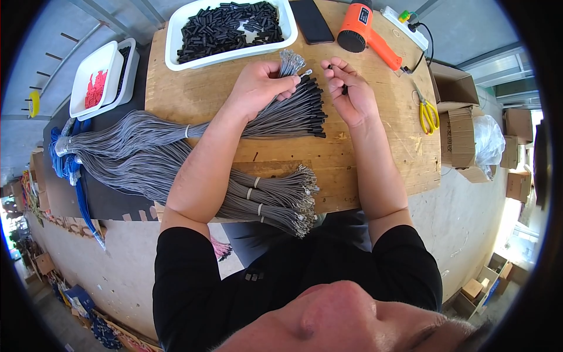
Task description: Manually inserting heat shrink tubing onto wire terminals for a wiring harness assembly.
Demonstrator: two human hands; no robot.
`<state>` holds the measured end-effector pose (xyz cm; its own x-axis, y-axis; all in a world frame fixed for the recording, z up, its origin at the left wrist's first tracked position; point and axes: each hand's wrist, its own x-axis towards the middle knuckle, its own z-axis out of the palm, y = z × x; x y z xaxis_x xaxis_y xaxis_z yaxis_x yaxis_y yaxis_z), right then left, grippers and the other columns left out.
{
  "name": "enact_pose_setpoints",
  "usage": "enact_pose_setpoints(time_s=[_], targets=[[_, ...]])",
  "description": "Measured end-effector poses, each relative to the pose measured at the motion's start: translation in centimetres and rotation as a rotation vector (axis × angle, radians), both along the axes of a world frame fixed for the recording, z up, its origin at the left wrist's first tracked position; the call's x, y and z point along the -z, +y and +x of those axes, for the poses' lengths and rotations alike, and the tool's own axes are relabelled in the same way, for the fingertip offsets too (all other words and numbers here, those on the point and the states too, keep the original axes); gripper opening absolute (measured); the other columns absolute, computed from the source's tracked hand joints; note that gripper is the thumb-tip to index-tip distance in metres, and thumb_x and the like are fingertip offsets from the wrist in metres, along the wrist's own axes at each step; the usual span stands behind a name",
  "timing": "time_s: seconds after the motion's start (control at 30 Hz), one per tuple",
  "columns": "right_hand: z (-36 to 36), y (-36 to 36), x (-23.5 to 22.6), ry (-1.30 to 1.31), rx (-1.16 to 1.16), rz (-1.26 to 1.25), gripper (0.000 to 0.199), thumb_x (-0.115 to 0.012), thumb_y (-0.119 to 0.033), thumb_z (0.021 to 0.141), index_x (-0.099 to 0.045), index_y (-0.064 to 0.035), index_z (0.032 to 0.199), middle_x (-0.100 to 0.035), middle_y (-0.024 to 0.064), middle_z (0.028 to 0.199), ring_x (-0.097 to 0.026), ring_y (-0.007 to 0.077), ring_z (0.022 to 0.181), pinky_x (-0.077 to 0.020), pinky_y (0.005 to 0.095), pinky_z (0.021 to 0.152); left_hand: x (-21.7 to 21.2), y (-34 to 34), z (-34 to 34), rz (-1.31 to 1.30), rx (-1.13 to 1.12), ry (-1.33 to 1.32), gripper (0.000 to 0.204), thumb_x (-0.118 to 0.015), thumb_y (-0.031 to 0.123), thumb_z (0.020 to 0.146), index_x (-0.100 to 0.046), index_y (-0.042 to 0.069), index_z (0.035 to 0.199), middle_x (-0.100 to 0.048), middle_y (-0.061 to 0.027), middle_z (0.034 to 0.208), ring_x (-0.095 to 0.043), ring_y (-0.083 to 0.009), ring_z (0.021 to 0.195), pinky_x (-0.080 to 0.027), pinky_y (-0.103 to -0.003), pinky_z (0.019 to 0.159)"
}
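Note:
My left hand is closed round a bunch of grey wires whose bare metal ends stick up past the thumb. One wire end points toward my right hand. Across a small gap, my right hand pinches a small black sleeve at its fingertips, and another black piece shows in the palm. Below my left hand, grey wires tipped with black sleeves lie fanned on the wooden table. Nearer me rest tied bundles of grey wires with uncovered metal ends.
A white tray of black sleeves stands at the back, beside a dark phone. An orange heat gun, a power strip and yellow-handled scissors lie right. Far left is a white tray with pink pieces.

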<state>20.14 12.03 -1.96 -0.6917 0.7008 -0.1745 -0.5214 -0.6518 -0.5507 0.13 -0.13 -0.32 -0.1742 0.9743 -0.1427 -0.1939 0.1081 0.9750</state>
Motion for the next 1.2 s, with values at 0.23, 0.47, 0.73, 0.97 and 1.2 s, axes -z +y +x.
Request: enact_pose_setpoints(time_s=[0.23,0.47,0.73,0.97,1.2], targets=[[-0.7,-1.5,-2.2,-0.208,0.087,-0.029,0.017,-0.052,0.003,0.1,-0.056,0.0037,0.117,-0.067,0.019,0.112,-0.069,0.0207,0.095,-0.0584,0.0218,0.074,-0.1,0.0,0.0,0.011,-0.001,-0.063,0.017,-0.074,0.009,0.088,-0.069,-0.005,0.095,-0.066,-0.0042,0.077,-0.058,-0.009,0.067,-0.048,-0.023,0.062],[-0.4,-1.8,-1.5,-0.244,-0.045,0.274,0.016,-0.062,-0.003,0.097,-0.066,0.0027,0.112,-0.071,0.0107,0.094,-0.051,0.0069,0.062,-0.0342,0.0178,0.05,-0.4,-0.1,0.0,0.01,-0.002,-0.053,0.015,-0.073,0.008,0.087,-0.068,-0.005,0.092,-0.064,-0.0037,0.075,-0.056,-0.0094,0.066,-0.045,-0.024,0.061],[-0.7,-2.6,-1.7,-0.271,-0.011,0.388,0.016,-0.068,0.005,0.089,-0.071,0.0025,0.105,-0.063,-0.0003,0.08,-0.044,0.0031,0.061,-0.0303,0.0179,0.052,-0.3,-0.2,-0.2,0.026,0.027,-0.061,0.015,-0.073,0.01,0.087,-0.069,-0.003,0.092,-0.064,-0.003,0.076,-0.056,-0.0088,0.067,-0.046,-0.024,0.062],[-0.7,-2.4,-1.3,-0.29,0.04,0.43,0.018,-0.07,0.007,0.086,-0.071,-0.0008,0.102,-0.062,-0.0014,0.079,-0.046,0.0032,0.062,-0.0327,0.0179,0.054,-0.4,-0.2,-0.3,0.021,0.06,-0.074,0.015,-0.074,0.009,0.087,-0.069,-0.003,0.094,-0.065,-0.0022,0.078,-0.057,-0.0085,0.068,-0.046,-0.024,0.062],[-0.6,-2.3,-1.2,-0.288,0.048,0.448,0.017,-0.071,0.007,0.085,-0.072,-0.0008,0.101,-0.065,-0.0002,0.081,-0.047,0.0037,0.064,-0.0337,0.0185,0.055,-0.3,-0.3,-0.4,0.01,0.055,-0.103,0.015,-0.075,0.008,0.085,-0.068,-0.002,0.093,-0.064,-0.0038,0.078,-0.058,-0.011,0.069,-0.047,-0.025,0.065]])
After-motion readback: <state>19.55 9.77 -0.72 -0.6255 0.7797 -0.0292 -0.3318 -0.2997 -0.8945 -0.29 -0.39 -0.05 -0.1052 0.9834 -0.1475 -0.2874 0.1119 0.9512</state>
